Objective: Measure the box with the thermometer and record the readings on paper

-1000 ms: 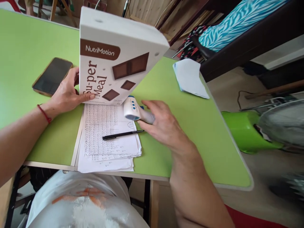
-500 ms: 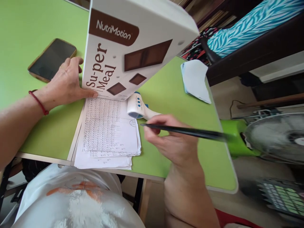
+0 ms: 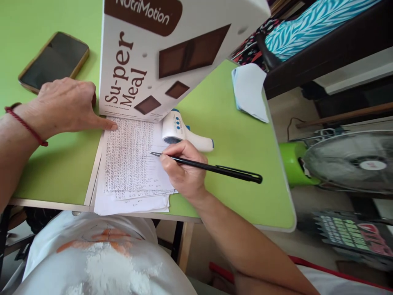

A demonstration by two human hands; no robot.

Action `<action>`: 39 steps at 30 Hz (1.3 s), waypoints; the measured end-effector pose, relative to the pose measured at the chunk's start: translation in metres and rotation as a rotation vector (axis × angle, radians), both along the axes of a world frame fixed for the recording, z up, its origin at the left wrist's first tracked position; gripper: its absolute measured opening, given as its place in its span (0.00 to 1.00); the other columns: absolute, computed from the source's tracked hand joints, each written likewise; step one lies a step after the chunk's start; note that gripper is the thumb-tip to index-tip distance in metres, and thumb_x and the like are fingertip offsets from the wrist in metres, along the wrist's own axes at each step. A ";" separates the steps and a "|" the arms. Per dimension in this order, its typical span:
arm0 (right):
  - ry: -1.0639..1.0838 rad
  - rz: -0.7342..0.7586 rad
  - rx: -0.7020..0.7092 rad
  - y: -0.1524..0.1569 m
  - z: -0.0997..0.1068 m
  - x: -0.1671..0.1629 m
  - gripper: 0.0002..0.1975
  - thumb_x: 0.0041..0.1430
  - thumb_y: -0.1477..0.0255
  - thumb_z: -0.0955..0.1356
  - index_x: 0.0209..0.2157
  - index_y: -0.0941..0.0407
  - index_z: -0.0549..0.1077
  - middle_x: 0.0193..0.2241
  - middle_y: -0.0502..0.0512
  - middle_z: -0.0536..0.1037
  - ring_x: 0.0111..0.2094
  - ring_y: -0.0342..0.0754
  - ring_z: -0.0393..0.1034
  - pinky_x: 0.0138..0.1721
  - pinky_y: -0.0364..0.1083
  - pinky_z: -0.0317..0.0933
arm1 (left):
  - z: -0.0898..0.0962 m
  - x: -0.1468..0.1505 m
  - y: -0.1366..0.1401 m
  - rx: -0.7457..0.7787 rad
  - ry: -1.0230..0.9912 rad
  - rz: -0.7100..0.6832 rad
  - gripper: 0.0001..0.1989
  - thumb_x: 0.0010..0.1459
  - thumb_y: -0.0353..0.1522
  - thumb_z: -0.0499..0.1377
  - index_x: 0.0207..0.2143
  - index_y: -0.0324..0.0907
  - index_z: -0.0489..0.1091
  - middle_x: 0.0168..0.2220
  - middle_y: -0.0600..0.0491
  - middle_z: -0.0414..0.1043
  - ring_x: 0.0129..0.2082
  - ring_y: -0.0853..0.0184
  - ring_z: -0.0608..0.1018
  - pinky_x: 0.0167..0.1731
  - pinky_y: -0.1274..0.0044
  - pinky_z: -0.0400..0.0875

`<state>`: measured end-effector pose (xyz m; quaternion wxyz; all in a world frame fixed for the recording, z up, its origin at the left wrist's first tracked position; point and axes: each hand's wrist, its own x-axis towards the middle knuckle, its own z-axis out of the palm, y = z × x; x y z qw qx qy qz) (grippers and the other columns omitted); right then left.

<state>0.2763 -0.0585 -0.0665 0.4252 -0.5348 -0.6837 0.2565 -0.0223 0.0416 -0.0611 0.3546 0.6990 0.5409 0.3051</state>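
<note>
A black pen (image 3: 221, 169), pinched in the right hand (image 3: 188, 170), has its tip over densely written sheets (image 3: 129, 159) on a green surface (image 3: 245, 200). Apart from it, the left hand (image 3: 66, 104) lies spread, thumb on the paper's corner beside an upright box (image 3: 141, 53). If that thumb lifted, loose sheets might slide; the writing hand could bump the adjacent thermometer (image 3: 198, 140).

Left hand (image 3: 67, 104) (palm down) rests; right hand (image 3: 186, 168) curls, pinching.

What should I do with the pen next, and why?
Maybe the right-hand grip should write a small mark on the paper: it holds the pen as if for writing, the tip is at or just above the sheet, and the left thumb lies over its left edge.
</note>
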 end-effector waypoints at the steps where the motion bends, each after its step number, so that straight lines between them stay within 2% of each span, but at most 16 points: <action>1: -0.018 0.000 0.023 0.000 -0.001 0.000 0.07 0.54 0.67 0.68 0.24 0.50 0.66 0.18 0.45 0.69 0.21 0.43 0.63 0.23 0.46 0.61 | -0.004 -0.002 0.001 -0.012 -0.050 0.019 0.30 0.40 0.48 0.74 0.42 0.42 0.73 0.47 0.52 0.74 0.70 0.35 0.52 0.65 0.51 0.58; 5: -0.049 0.013 0.053 0.000 -0.003 0.002 0.08 0.56 0.68 0.67 0.24 0.50 0.66 0.19 0.45 0.70 0.22 0.44 0.65 0.26 0.47 0.62 | -0.010 -0.004 0.001 -0.062 -0.186 0.089 0.26 0.44 0.47 0.73 0.41 0.43 0.75 0.45 0.53 0.74 0.70 0.37 0.55 0.65 0.56 0.61; 10: -0.050 0.035 0.058 0.001 -0.003 0.002 0.08 0.56 0.68 0.67 0.24 0.50 0.66 0.19 0.45 0.70 0.22 0.43 0.64 0.25 0.46 0.62 | -0.006 0.001 -0.001 -0.140 -0.163 0.080 0.26 0.43 0.48 0.73 0.39 0.40 0.75 0.47 0.52 0.75 0.70 0.35 0.52 0.65 0.55 0.61; 15: -0.076 0.034 0.048 0.001 -0.002 0.000 0.08 0.56 0.67 0.66 0.24 0.50 0.66 0.19 0.45 0.70 0.21 0.43 0.64 0.25 0.46 0.61 | -0.013 0.007 0.008 -0.113 -0.277 0.099 0.25 0.51 0.45 0.70 0.47 0.42 0.74 0.49 0.55 0.74 0.69 0.38 0.55 0.65 0.57 0.62; 22: -0.059 0.062 0.063 0.001 -0.001 0.000 0.07 0.55 0.71 0.67 0.24 0.51 0.65 0.18 0.44 0.69 0.20 0.42 0.61 0.24 0.45 0.59 | -0.016 0.010 0.011 -0.131 -0.274 0.114 0.23 0.50 0.42 0.71 0.45 0.41 0.73 0.51 0.54 0.74 0.70 0.39 0.53 0.66 0.58 0.61; 28: -0.047 0.082 0.063 0.002 0.000 0.000 0.08 0.55 0.71 0.67 0.24 0.50 0.65 0.18 0.44 0.69 0.20 0.41 0.61 0.23 0.45 0.58 | -0.017 0.010 0.011 -0.142 -0.211 0.084 0.23 0.47 0.42 0.72 0.42 0.39 0.73 0.50 0.52 0.74 0.71 0.36 0.49 0.66 0.56 0.59; 34: -0.036 0.039 0.085 0.001 0.000 -0.001 0.07 0.54 0.72 0.66 0.24 0.50 0.65 0.18 0.44 0.69 0.20 0.42 0.61 0.23 0.45 0.58 | -0.013 0.007 0.007 -0.062 -0.043 -0.023 0.27 0.44 0.46 0.72 0.42 0.40 0.74 0.53 0.53 0.73 0.71 0.36 0.46 0.68 0.56 0.57; 39: -0.067 0.067 0.146 0.003 -0.003 0.000 0.07 0.55 0.73 0.66 0.25 0.51 0.65 0.18 0.43 0.68 0.19 0.41 0.61 0.22 0.44 0.58 | 0.006 0.010 -0.006 -0.083 0.192 -0.071 0.33 0.51 0.54 0.63 0.52 0.41 0.72 0.58 0.54 0.70 0.71 0.33 0.42 0.68 0.51 0.52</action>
